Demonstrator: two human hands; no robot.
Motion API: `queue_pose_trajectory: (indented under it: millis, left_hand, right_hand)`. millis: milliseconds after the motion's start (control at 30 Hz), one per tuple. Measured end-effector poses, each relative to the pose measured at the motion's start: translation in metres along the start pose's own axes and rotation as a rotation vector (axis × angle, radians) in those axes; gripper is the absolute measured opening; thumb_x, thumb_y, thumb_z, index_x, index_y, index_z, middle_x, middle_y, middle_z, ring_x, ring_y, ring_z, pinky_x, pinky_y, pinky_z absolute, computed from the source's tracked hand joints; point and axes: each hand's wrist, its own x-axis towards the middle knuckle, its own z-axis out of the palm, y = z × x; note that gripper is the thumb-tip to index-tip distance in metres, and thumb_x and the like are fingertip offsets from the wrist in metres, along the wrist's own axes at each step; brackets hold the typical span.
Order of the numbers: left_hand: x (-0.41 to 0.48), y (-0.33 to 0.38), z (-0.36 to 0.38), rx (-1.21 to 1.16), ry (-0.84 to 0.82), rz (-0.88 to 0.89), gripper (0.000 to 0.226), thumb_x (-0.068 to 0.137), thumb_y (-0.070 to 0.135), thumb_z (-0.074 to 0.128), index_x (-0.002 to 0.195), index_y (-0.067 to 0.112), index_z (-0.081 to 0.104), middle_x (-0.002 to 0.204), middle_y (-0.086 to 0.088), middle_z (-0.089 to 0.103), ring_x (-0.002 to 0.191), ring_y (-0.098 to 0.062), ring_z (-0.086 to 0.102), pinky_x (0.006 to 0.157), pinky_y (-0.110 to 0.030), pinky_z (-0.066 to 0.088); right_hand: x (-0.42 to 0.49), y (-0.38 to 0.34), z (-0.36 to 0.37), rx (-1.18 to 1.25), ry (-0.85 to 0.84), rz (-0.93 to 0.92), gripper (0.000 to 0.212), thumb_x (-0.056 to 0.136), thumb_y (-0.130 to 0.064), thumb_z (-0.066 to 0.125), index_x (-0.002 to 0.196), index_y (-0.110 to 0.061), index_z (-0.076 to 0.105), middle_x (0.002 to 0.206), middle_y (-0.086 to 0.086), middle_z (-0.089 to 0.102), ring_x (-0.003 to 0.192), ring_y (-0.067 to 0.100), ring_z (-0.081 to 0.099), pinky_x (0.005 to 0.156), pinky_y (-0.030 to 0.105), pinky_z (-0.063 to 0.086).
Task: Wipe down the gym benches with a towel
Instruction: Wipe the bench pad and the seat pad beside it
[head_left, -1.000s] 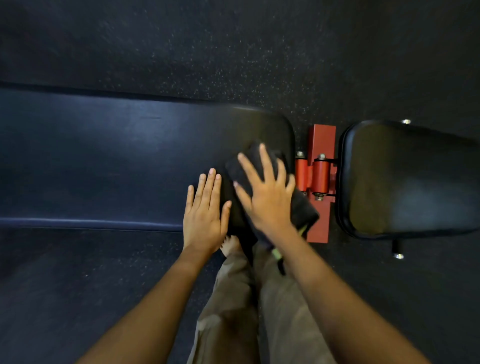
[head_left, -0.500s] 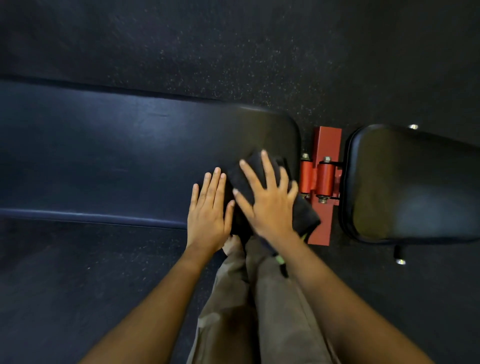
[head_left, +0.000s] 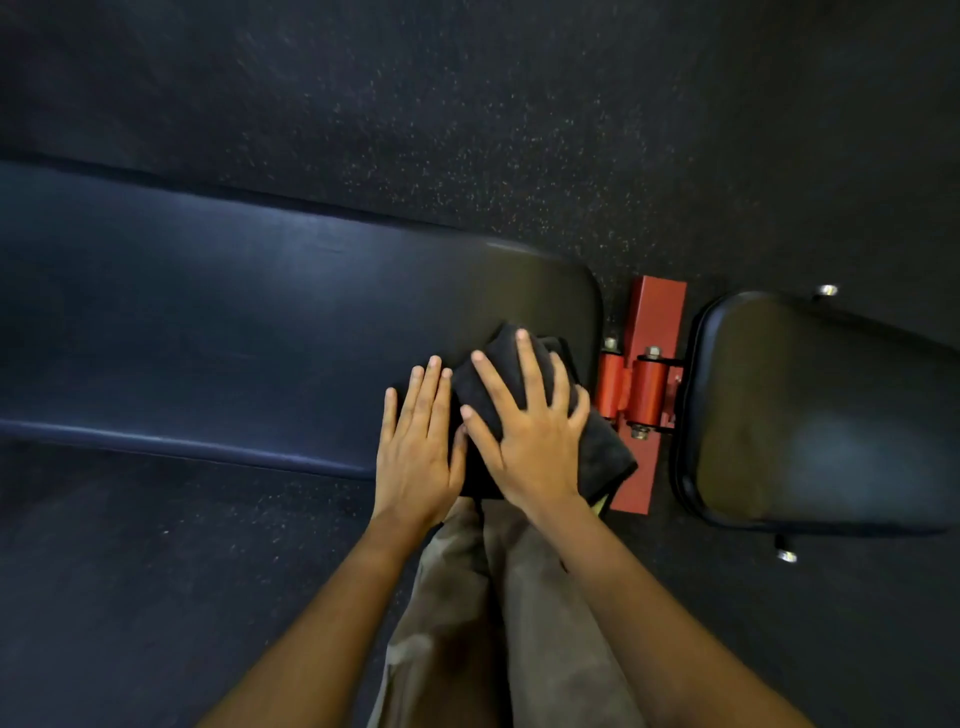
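A long black padded bench back (head_left: 260, 332) runs from the left edge to the centre. On its near right corner lies a folded black towel (head_left: 605, 457). My right hand (head_left: 530, 431) presses flat on the towel with fingers spread. My left hand (head_left: 415, 447) lies flat on the pad just left of the towel, fingers straight and together, its thumb side touching the towel's edge. A separate black seat pad (head_left: 821, 415) sits to the right.
A red steel hinge bracket (head_left: 644, 384) with bolts joins the two pads. Speckled black rubber floor (head_left: 467, 130) surrounds the bench. My legs in tan trousers (head_left: 498, 623) stand against the near edge below the hands.
Both hands stay flat in the same place on the pad corner; the right hand with the towel has slid slightly toward the left hand. The view has shifted a little.
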Motion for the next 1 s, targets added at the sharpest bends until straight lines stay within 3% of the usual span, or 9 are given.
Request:
queue_pose_trajectory:
  millis: [133, 267, 400, 533, 633, 733, 800, 900, 1000]
  left_hand:
    - [0.035, -0.001, -0.01, -0.015, 0.047, -0.023, 0.058, 0.096, 0.032, 0.031, 0.143, -0.002, 0.03, 0.152, -0.017, 0.026, 0.141, -0.021, 0.014, 0.116, -0.032, -0.001]
    - [0.082, 0.002, -0.017, -0.027, 0.072, -0.002, 0.058, 0.098, 0.034, 0.03, 0.145, 0.0, 0.029, 0.152, -0.017, 0.026, 0.142, -0.022, 0.016, 0.115, -0.03, -0.003]
    - [0.111, 0.014, -0.016, 0.004, 0.066, 0.05, 0.055, 0.098, 0.032, 0.03, 0.144, 0.001, 0.031, 0.152, -0.018, 0.026, 0.141, -0.027, 0.019, 0.115, -0.032, -0.002]
    - [0.115, 0.034, -0.002, 0.018, 0.007, 0.133, 0.055, 0.097, 0.031, 0.032, 0.143, 0.002, 0.033, 0.152, -0.017, 0.028, 0.141, -0.025, 0.017, 0.115, -0.037, 0.004]
    - [0.108, 0.04, 0.008, 0.068, -0.021, 0.128, 0.055, 0.097, 0.032, 0.033, 0.144, 0.003, 0.032, 0.153, -0.016, 0.026, 0.141, -0.024, 0.015, 0.114, -0.039, 0.005]
    - [0.107, 0.04, 0.009, 0.102, -0.015, 0.119, 0.055, 0.097, 0.032, 0.033, 0.144, 0.003, 0.032, 0.153, -0.016, 0.026, 0.141, -0.024, 0.015, 0.114, -0.04, 0.007]
    - [0.107, 0.041, 0.009, 0.111, -0.019, 0.114, 0.055, 0.097, 0.032, 0.033, 0.144, 0.004, 0.032, 0.153, -0.016, 0.026, 0.141, -0.024, 0.015, 0.114, -0.039, 0.007]
    - [0.107, 0.042, 0.01, 0.116, -0.02, 0.105, 0.055, 0.097, 0.032, 0.033, 0.144, 0.004, 0.032, 0.153, -0.015, 0.025, 0.142, -0.024, 0.014, 0.115, -0.039, 0.007]
    - [0.107, 0.041, 0.01, 0.129, -0.019, 0.106, 0.055, 0.096, 0.032, 0.033, 0.144, 0.004, 0.032, 0.153, -0.015, 0.026, 0.141, -0.024, 0.015, 0.115, -0.039, 0.007]
  right_hand:
    - [0.069, 0.001, -0.011, -0.004, -0.031, -0.078, 0.054, 0.091, -0.058, 0.039, 0.142, -0.04, 0.041, 0.158, 0.001, 0.026, 0.139, 0.036, 0.027, 0.102, 0.063, 0.028]
    - [0.131, 0.004, -0.02, -0.015, -0.014, -0.033, 0.056, 0.086, -0.063, 0.038, 0.133, -0.038, 0.053, 0.151, 0.002, 0.04, 0.131, 0.037, 0.039, 0.098, 0.062, 0.031]
    - [0.17, 0.025, -0.03, 0.044, -0.104, 0.184, 0.055, 0.09, -0.066, 0.039, 0.135, -0.036, 0.049, 0.141, 0.001, 0.048, 0.124, 0.035, 0.043, 0.097, 0.053, 0.031]
    - [0.173, 0.053, -0.035, 0.198, -0.204, 0.378, 0.057, 0.092, -0.066, 0.036, 0.137, -0.034, 0.044, 0.142, 0.003, 0.044, 0.128, 0.035, 0.039, 0.101, 0.055, 0.029]
    - [0.146, 0.071, -0.034, 0.427, -0.123, 0.571, 0.055, 0.094, -0.061, 0.038, 0.14, -0.031, 0.04, 0.143, 0.006, 0.041, 0.128, 0.035, 0.041, 0.103, 0.052, 0.035]
    - [0.105, 0.081, -0.034, 0.65, -0.038, 0.684, 0.054, 0.098, -0.05, 0.04, 0.145, -0.023, 0.033, 0.144, 0.01, 0.038, 0.128, 0.032, 0.042, 0.102, 0.041, 0.035]
    - [0.089, 0.081, -0.035, 0.642, -0.057, 0.693, 0.056, 0.099, -0.046, 0.041, 0.148, -0.021, 0.028, 0.146, 0.011, 0.035, 0.13, 0.032, 0.039, 0.101, 0.038, 0.033]
    - [0.111, 0.078, -0.035, 0.522, -0.12, 0.662, 0.056, 0.098, -0.051, 0.038, 0.149, -0.029, 0.026, 0.15, 0.011, 0.03, 0.132, 0.035, 0.037, 0.103, 0.046, 0.033]
    - [0.15, 0.076, -0.037, 0.374, -0.202, 0.476, 0.052, 0.096, -0.058, 0.036, 0.145, -0.04, 0.032, 0.151, 0.006, 0.029, 0.134, 0.035, 0.032, 0.105, 0.053, 0.029]
